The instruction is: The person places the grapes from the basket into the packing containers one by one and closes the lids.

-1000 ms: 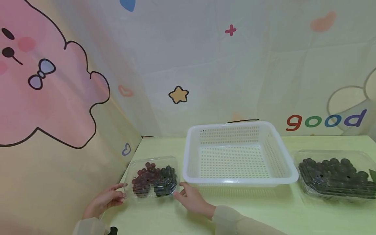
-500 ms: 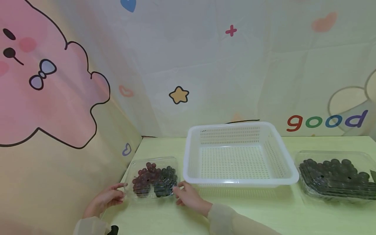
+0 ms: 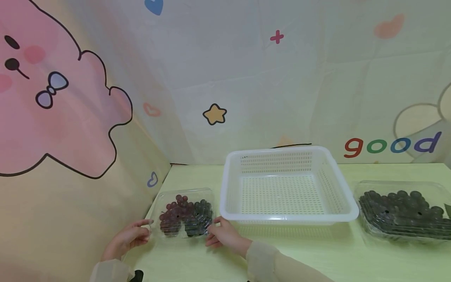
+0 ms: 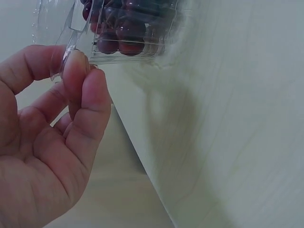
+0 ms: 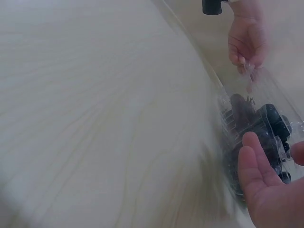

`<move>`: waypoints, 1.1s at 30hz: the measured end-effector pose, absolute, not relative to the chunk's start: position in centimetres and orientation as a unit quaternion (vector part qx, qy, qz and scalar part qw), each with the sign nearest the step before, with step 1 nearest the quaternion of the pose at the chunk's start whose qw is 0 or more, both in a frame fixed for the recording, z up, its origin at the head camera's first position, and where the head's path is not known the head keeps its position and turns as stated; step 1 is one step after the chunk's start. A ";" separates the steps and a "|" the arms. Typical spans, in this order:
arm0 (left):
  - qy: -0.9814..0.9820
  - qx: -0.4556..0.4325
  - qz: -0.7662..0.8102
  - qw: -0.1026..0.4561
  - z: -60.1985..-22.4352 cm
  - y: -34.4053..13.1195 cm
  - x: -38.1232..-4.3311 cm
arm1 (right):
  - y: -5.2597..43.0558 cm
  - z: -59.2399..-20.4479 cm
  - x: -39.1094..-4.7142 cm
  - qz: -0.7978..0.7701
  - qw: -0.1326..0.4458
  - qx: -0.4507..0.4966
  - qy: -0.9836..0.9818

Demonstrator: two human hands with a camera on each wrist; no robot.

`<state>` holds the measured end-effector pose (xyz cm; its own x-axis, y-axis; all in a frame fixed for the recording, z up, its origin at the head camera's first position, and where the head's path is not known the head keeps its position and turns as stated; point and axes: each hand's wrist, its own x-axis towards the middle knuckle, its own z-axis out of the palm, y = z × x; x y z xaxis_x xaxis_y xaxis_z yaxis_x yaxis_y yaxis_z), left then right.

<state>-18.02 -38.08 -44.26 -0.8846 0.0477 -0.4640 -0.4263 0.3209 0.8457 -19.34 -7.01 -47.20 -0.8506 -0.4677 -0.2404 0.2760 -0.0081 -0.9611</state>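
A clear plastic clamshell box (image 3: 186, 192) of red and dark grapes (image 3: 177, 213) lies on the table at the left in the head view. My left hand (image 3: 129, 239) is at its left side; in the left wrist view that hand's thumb and fingers pinch the thin plastic edge (image 4: 71, 35). At the opposite corner, my right hand (image 3: 225, 235) holds the box by its rim with finger and thumb. Two of its other fingers (image 5: 254, 161) extend loosely along the box wall in the right wrist view. The grapes are inside the box, behind the plastic.
A white perforated basket (image 3: 289, 217) stands right of the box, close to my right hand. Farther right is a second clear box (image 3: 405, 186) of dark grapes. The pale table (image 3: 190, 262) meets a printed cloth backdrop (image 3: 282, 90) behind and at the left.
My right hand has shifted slightly left, and its lower fingers now reach farther below the box corner. My left hand stays at the left edge; the box has hardly moved.
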 end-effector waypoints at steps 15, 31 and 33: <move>0.777 -0.137 0.577 0.212 -44.6 -38.2 -18.1 | -7.7 -46.7 -19.5 -0.748 0.259 -0.040 0.610; 0.773 -0.131 0.583 0.211 -44.3 -38.1 -17.9 | -8.2 -46.3 -19.2 -0.738 0.244 -0.001 0.630; 0.773 -0.132 0.584 0.209 -44.3 -38.0 -17.8 | -8.3 -46.5 -19.2 -0.740 0.238 0.001 0.628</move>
